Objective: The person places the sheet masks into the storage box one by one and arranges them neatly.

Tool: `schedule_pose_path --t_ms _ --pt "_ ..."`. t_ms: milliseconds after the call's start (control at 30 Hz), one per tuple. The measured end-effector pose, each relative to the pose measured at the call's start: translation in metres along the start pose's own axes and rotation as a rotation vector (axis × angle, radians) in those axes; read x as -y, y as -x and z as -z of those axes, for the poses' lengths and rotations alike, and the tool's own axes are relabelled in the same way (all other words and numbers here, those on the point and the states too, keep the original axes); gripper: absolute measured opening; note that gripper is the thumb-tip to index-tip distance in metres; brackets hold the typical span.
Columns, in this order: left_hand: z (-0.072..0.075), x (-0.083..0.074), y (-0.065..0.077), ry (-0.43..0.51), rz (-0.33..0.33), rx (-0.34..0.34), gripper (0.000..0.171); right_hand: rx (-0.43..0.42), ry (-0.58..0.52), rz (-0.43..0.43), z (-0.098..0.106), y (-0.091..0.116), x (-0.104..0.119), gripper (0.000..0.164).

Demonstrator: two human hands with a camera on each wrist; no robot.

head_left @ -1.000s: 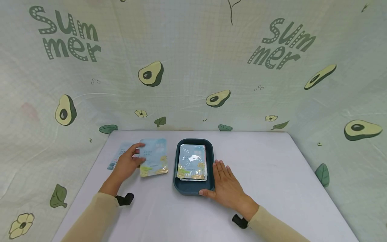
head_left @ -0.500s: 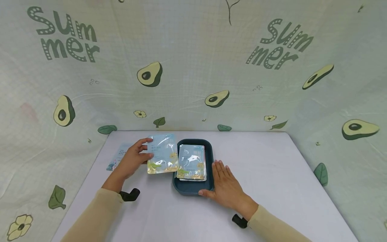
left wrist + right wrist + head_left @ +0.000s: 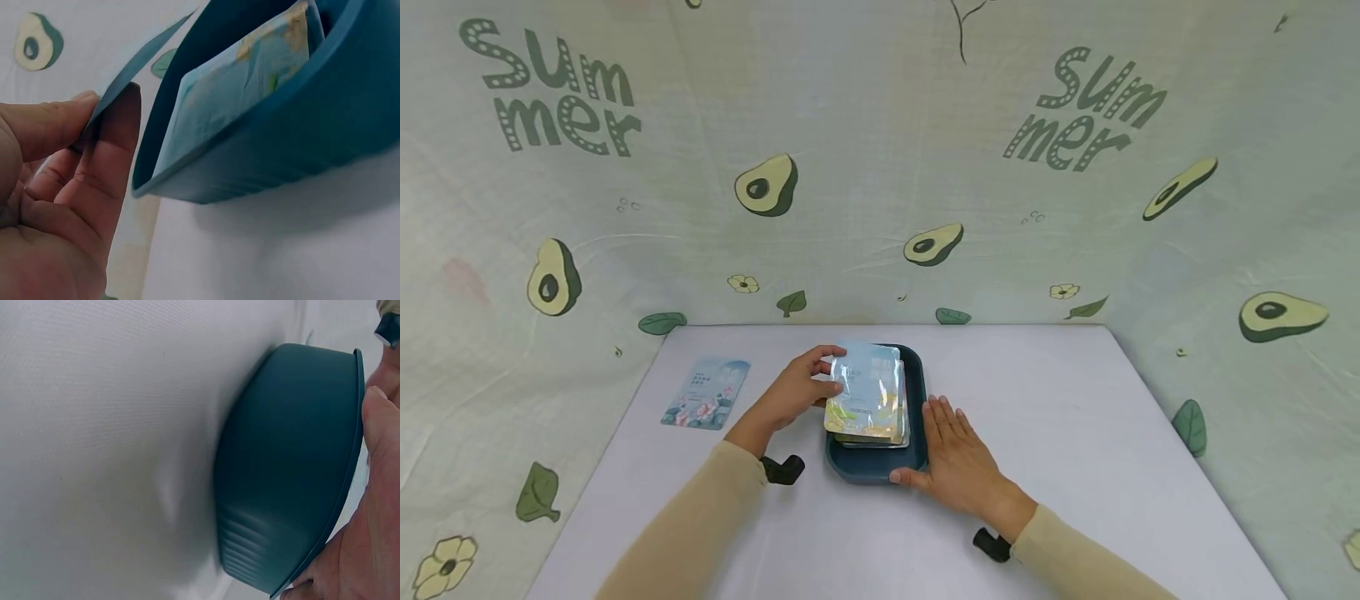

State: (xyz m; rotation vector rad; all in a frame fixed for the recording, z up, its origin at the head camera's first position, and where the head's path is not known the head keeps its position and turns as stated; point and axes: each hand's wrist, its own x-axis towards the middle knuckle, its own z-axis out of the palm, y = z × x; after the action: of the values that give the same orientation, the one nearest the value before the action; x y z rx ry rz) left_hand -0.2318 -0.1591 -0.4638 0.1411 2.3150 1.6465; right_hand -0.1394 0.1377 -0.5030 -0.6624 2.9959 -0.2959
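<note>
My left hand (image 3: 792,393) pinches the left edge of a light blue sheet mask packet (image 3: 867,385) between thumb and fingers. The packet hovers tilted over the dark teal tray (image 3: 880,473), above the packets lying inside. In the left wrist view, the thumb presses the held packet (image 3: 140,62) against the fingers, apart from the tray wall (image 3: 281,150). A packet (image 3: 234,94) inside the tray shows there too. My right hand (image 3: 958,462) rests against the tray's right side, fingers straight. In the right wrist view, the thumb touches the tray rim (image 3: 357,425).
Another blue packet (image 3: 706,393) with pink flowers lies flat on the white table (image 3: 1060,433), left of the left forearm. A cloth backdrop (image 3: 850,125) printed with avocados rises behind the table. A black wrist-camera mount (image 3: 782,470) sticks out from the left wrist.
My left hand has carried the pinched packet rightward from beside the tray to above it, uncovering the flowered packet on the table. The right hand stays against the tray.
</note>
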Motion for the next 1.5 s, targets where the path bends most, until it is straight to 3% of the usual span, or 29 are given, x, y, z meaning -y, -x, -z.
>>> schedule_pose_path --t_ms 267,533,1267,1500 --pt "-0.018 -0.003 -0.009 -0.035 0.035 -0.022 0.056 -0.002 -0.004 0.002 0.001 -0.001 0.003 0.122" --pt "-0.025 -0.006 -0.01 -0.177 0.063 -0.086 0.055 -0.019 0.001 0.011 0.002 -0.001 0.005 0.121" --pt "-0.029 -0.02 -0.007 -0.357 0.095 -0.143 0.045 -0.021 -0.014 -0.003 0.001 0.001 0.004 0.121" --pt "-0.03 -0.03 0.001 -0.473 0.074 -0.173 0.036 -0.006 -0.022 -0.007 0.001 0.002 0.003 0.12"
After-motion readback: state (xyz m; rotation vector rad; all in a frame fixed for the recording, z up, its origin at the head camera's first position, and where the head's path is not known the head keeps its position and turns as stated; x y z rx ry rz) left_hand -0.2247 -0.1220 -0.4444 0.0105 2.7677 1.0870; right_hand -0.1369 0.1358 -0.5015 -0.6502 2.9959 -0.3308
